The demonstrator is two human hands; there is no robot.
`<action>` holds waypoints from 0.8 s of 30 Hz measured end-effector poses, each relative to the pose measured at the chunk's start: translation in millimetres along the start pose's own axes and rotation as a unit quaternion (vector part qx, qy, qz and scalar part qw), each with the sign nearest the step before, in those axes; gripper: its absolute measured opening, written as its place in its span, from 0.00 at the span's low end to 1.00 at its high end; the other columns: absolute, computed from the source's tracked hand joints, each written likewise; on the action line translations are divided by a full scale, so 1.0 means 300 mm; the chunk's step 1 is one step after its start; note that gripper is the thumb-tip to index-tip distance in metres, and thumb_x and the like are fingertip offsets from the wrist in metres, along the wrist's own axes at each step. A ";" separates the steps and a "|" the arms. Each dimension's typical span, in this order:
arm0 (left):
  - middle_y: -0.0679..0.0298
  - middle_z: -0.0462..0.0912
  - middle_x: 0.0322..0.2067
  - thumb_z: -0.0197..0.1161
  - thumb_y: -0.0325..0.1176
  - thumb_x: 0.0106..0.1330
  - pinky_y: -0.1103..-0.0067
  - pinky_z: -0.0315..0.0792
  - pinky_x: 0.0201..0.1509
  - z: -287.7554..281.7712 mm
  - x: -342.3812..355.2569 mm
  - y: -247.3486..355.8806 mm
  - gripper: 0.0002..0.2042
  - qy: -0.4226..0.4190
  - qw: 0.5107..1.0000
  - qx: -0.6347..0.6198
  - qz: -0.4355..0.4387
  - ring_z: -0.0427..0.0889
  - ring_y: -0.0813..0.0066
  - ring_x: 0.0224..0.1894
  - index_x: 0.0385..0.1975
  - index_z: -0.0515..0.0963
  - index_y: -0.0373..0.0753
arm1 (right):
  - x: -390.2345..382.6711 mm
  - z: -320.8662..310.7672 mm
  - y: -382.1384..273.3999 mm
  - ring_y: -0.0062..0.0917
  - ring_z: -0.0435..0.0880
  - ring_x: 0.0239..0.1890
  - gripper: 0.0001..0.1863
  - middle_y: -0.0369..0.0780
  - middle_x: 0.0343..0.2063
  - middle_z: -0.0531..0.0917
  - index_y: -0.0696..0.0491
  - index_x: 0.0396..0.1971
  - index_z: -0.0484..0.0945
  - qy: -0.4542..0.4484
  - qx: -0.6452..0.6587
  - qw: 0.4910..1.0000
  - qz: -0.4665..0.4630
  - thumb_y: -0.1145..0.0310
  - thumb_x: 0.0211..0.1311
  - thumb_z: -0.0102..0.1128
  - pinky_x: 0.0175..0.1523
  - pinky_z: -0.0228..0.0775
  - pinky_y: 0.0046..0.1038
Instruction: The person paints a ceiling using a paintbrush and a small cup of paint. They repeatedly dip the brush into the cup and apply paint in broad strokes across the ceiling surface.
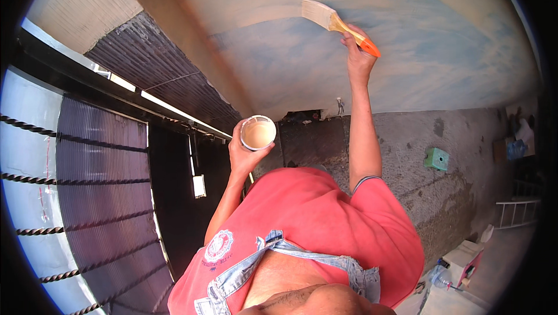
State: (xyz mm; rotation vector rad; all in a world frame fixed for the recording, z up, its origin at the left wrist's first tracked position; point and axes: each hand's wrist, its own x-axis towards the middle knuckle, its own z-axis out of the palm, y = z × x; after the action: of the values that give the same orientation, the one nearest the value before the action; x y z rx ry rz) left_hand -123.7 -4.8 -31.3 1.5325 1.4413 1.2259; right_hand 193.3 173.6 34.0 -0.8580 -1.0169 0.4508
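Paintbrush at the painted wall
Right hand pinches its handle firmly; left hand clasps the cup upright, presumably against spilling.

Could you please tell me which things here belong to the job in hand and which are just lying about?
In use:
brush, in the right hand
cup of pale paint, in the left hand
painted wall

Seemingly just lying about:
green stool
clear bottle
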 end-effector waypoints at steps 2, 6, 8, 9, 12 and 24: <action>0.54 0.85 0.51 0.84 0.33 0.42 0.70 0.77 0.61 0.031 0.003 0.010 0.42 -0.002 1.000 -0.005 -0.002 0.85 0.66 0.55 0.60 0.70 0.32 | 0.030 -0.096 0.012 0.26 0.88 0.44 0.13 0.42 0.43 0.86 0.64 0.51 0.81 0.029 -0.008 1.000 -0.001 0.74 0.70 0.65 0.46 0.84 0.25; 0.54 0.85 0.51 0.85 0.33 0.42 0.70 0.77 0.62 0.089 0.010 0.062 0.43 -0.017 1.000 -0.001 0.002 0.84 0.66 0.56 0.61 0.70 0.31 | 0.089 -0.279 -0.010 0.23 0.87 0.41 0.13 0.42 0.43 0.87 0.64 0.48 0.83 0.089 -0.033 0.995 -0.005 0.74 0.69 0.66 0.44 0.84 0.25; 0.54 0.85 0.51 0.85 0.33 0.42 0.70 0.77 0.62 0.114 0.001 0.067 0.43 -0.017 1.000 -0.002 0.003 0.84 0.66 0.56 0.61 0.70 0.31 | 0.110 -0.357 -0.019 0.23 0.87 0.41 0.13 0.42 0.43 0.87 0.65 0.48 0.83 0.105 -0.060 0.993 -0.004 0.73 0.69 0.66 0.45 0.84 0.25; 0.54 0.85 0.51 0.85 0.33 0.41 0.70 0.77 0.62 0.126 0.002 0.072 0.43 -0.020 1.000 -0.006 0.007 0.84 0.66 0.56 0.61 0.70 0.31 | 0.118 -0.397 -0.022 0.24 0.87 0.41 0.13 0.42 0.43 0.87 0.65 0.48 0.82 0.117 -0.074 0.990 -0.018 0.73 0.69 0.66 0.46 0.84 0.25; 0.55 0.85 0.51 0.86 0.33 0.41 0.70 0.77 0.63 0.152 -0.002 0.078 0.44 -0.022 1.000 -0.012 0.019 0.84 0.66 0.56 0.61 0.70 0.32 | 0.103 -0.452 -0.032 0.25 0.88 0.42 0.13 0.43 0.43 0.86 0.65 0.49 0.81 0.157 -0.098 0.982 -0.037 0.72 0.71 0.64 0.46 0.84 0.26; 0.55 0.85 0.51 0.86 0.33 0.41 0.70 0.77 0.62 0.128 -0.050 0.087 0.43 0.018 1.000 -0.001 0.004 0.85 0.66 0.55 0.60 0.71 0.32 | -0.166 0.213 -0.042 0.17 0.84 0.35 0.12 0.37 0.37 0.87 0.60 0.47 0.85 -0.097 0.088 0.988 0.076 0.73 0.66 0.70 0.41 0.77 0.20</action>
State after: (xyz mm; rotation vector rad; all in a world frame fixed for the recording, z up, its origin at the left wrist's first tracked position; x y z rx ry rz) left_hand -77.9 -18.8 -21.7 1.5231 1.4572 1.2656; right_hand 112.9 158.0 32.8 -0.7456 -1.0761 0.7549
